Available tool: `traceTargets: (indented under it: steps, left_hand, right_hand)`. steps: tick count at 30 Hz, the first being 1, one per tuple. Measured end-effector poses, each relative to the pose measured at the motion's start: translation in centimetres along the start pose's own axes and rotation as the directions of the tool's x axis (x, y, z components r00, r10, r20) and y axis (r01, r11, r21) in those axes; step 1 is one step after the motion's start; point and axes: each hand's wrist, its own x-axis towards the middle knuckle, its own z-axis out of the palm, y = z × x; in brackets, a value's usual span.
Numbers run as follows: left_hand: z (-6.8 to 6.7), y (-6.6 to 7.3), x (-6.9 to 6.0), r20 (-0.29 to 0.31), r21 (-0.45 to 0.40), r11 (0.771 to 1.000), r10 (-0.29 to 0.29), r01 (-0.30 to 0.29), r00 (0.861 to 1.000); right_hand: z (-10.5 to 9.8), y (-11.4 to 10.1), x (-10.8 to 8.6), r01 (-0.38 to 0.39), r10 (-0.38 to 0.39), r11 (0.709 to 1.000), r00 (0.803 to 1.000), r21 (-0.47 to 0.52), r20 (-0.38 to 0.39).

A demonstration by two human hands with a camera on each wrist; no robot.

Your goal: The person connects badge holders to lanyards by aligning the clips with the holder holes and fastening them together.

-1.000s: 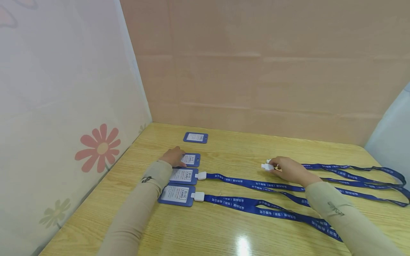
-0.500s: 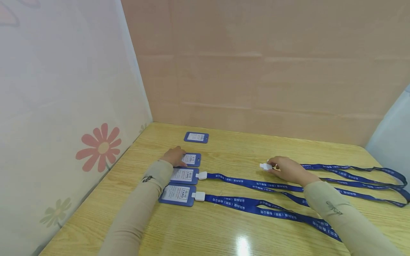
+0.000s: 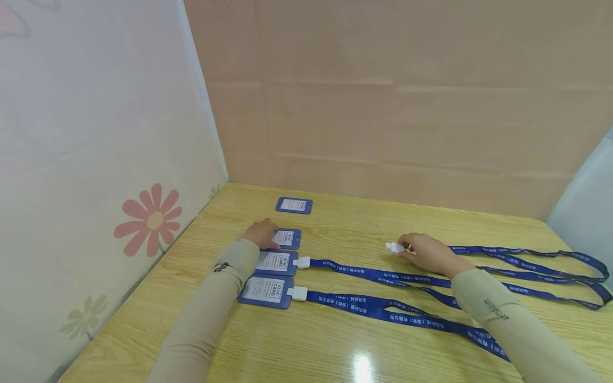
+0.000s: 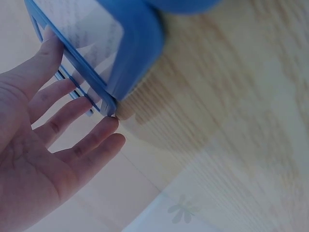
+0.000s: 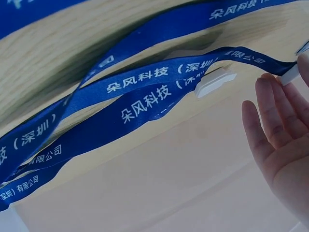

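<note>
My left hand (image 3: pixel 259 234) holds the left end of a blue card holder (image 3: pixel 290 239), which has no strap on it and lies flat. In the left wrist view, thumb and fingertips lie along the edges of this card holder (image 4: pixel 137 46). Farther right, my right hand (image 3: pixel 427 252) pinches the white clip (image 3: pixel 395 248) of a blue lanyard, a little above the table; its tip points left. A second white clip (image 5: pixel 215 83) lies beside that hand in the right wrist view, on another lanyard (image 5: pixel 149 104). The right hand hides it in the head view.
Two card holders (image 3: pixel 275 263) (image 3: pixel 265 292) nearer me are joined by white clips to blue lanyards (image 3: pixel 364 272) (image 3: pixel 345 302) that run right. Another card holder (image 3: pixel 294 205) lies alone at the back. Walls stand behind and left of the wooden table (image 3: pixel 306 346).
My right hand has shifted slightly left with the clip, and the second clip behind it has gone from the head view. The left hand stays on its card holder.
</note>
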Motion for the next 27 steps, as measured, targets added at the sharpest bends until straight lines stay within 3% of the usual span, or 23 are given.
traceTargets:
  steps: [27]
  left_hand:
    - [0.32, -0.15, 0.41, -0.006, -0.007, 1.000, -0.013, 0.013, 1.000]
  right_hand:
    - [-0.18, -0.50, 0.47, -0.001, 0.001, 1.000, 1.000, 0.018, 0.026]
